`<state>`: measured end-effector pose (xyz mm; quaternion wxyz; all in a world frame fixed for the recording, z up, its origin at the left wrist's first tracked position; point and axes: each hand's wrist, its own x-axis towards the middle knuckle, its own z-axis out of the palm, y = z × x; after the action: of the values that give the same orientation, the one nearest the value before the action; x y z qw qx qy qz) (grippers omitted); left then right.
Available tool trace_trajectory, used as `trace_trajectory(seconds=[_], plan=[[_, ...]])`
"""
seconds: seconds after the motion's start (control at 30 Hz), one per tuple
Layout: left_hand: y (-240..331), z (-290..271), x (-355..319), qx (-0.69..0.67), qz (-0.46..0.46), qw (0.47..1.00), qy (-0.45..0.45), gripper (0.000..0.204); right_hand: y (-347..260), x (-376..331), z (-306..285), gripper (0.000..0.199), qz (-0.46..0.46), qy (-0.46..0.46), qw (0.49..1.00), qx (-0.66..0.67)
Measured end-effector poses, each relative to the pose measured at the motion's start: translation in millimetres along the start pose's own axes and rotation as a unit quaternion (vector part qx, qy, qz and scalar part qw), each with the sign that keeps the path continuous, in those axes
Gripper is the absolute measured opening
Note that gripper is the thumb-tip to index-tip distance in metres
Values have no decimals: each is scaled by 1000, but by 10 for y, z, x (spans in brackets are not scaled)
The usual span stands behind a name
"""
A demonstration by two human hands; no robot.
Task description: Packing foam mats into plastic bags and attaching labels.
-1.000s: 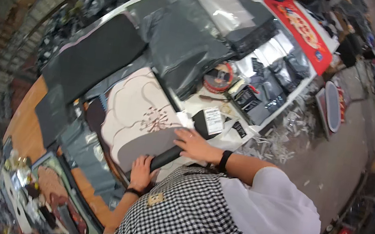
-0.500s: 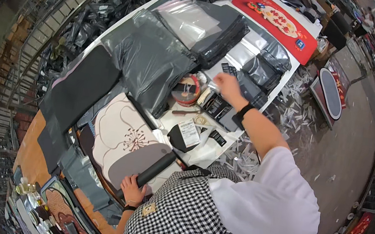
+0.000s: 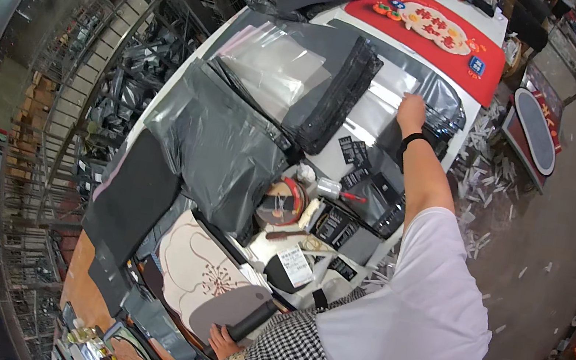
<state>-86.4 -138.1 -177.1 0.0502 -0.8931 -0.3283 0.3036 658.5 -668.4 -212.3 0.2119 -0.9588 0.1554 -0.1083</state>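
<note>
Right hand stretched to the clear plastic bags at one o'clock; left hand kept on a dark roll at six o'clock.

The right hand (image 3: 411, 113) was laid on a stack of clear plastic bags (image 3: 380, 108), glossy and see-through, spread flat on the white table (image 3: 321, 157); whether its fingers were spread or pinching could not be told. The left hand (image 3: 225, 340) was curled around the end of a dark rolled tube (image 3: 254, 319), which rested on a cream mat with a floral pattern (image 3: 199, 275). Between the two hands a tape roll (image 3: 281, 203), black tags (image 3: 335, 226) and a labelled black pouch (image 3: 289, 270) were scattered. A grey mailer bag (image 3: 221, 151) was spread at ten o'clock of the tape roll, and a red printed mat (image 3: 437, 27) lay at twelve o'clock beyond the clear plastic bags.
</note>
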Motion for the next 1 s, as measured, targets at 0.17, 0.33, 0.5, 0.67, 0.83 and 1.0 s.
trace_trajectory(seconds=[0.17, 0.33, 0.5, 0.67, 0.83, 1.0], plan=[[-82, 284, 192, 277, 104, 882, 366, 112, -6, 359, 167, 28, 25, 78, 995, -52], [36, -59, 66, 3, -10, 999, 41, 86, -178, 430, 347, 28, 19, 55, 987, -150], [228, -207, 162, -115, -109, 987, 25, 77, -49, 494, 385, 17, 21, 134, 988, -80], [82, -64, 154, 94, 83, 962, 244, 53, -134, 535, 220, 16, 8, 125, 990, -62], [-31, 321, 419, 106, 105, 918, 369, 43, -86, 675, 297, 22, 10, 87, 987, -134], [-54, 265, 317, 122, 120, 919, 355, 37, -167, 521, 269, 17, 13, 171, 977, -128]])
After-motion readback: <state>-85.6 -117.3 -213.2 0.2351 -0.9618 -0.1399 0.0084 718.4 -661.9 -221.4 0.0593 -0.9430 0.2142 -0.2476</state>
